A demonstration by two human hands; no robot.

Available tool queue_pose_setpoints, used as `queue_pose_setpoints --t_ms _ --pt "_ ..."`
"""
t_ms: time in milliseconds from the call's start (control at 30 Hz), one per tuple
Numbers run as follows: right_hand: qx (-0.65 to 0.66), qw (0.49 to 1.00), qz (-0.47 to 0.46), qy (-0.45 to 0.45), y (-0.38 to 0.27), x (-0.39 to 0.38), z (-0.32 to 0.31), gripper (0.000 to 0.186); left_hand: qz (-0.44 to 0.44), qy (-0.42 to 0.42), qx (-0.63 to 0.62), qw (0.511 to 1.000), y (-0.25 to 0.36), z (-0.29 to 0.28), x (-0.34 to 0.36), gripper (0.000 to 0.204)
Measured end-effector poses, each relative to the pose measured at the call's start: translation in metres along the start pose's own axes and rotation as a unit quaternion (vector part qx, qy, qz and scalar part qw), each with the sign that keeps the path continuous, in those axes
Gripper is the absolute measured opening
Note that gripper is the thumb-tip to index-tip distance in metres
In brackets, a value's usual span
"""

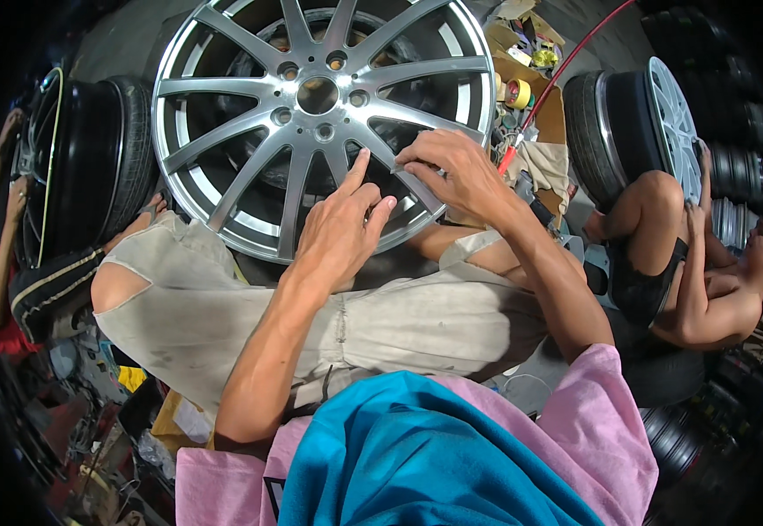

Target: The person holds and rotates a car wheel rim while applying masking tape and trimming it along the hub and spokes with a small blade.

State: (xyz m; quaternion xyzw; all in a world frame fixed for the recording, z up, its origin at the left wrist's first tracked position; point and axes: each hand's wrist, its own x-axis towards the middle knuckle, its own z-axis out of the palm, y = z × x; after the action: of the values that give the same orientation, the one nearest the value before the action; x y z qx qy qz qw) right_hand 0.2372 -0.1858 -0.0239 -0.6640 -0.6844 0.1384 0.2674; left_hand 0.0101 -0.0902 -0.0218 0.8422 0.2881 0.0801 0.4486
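Observation:
A silver multi-spoke alloy wheel (297, 188) lies face up in front of my lap, its round centre hole and bolt holes toward me. My left hand (336, 230) rests over its near edge. The index finger is stretched out to a spoke below the hub, the thumb stands apart, and the other fingers are partly bent. To the right, my right hand (462, 171) is closed in a pinch at a lower right spoke. A small greyish edge shows at its fingertips, too little to name. Under the wheel, darker round parts show between the spokes.
An open cardboard box (550, 101) of tools and tape rolls stands right of the wheel, with a red hose (565, 70) over it. A person (706, 254) at right and another at left (0, 254) each handle a wheel. Several dark rims are stacked far right.

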Motion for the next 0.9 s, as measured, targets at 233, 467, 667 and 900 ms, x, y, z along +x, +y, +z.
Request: queue_pose_setpoints --t_ms 233,467,667,900 --pt "-0.015 0.998 0.023 -0.058 0.004 -0.024 -0.007 0.013 0.003 -0.016 0.011 1.000 0.003 0.002 -0.001 0.032" --pt "-0.031 0.998 -0.010 -0.054 0.007 -0.047 -0.007 0.009 0.007 -0.009 0.017 1.000 -0.001 0.003 -0.003 0.030" --pt "-0.020 0.996 0.020 -0.080 0.012 -0.067 -0.012 0.008 -0.005 -0.014 0.018 1.000 0.005 0.003 -0.002 0.030" --pt "-0.039 0.996 0.025 -0.078 0.002 -0.068 -0.015 0.008 -0.007 -0.033 0.032 0.999 0.004 -0.014 -0.002 0.031"
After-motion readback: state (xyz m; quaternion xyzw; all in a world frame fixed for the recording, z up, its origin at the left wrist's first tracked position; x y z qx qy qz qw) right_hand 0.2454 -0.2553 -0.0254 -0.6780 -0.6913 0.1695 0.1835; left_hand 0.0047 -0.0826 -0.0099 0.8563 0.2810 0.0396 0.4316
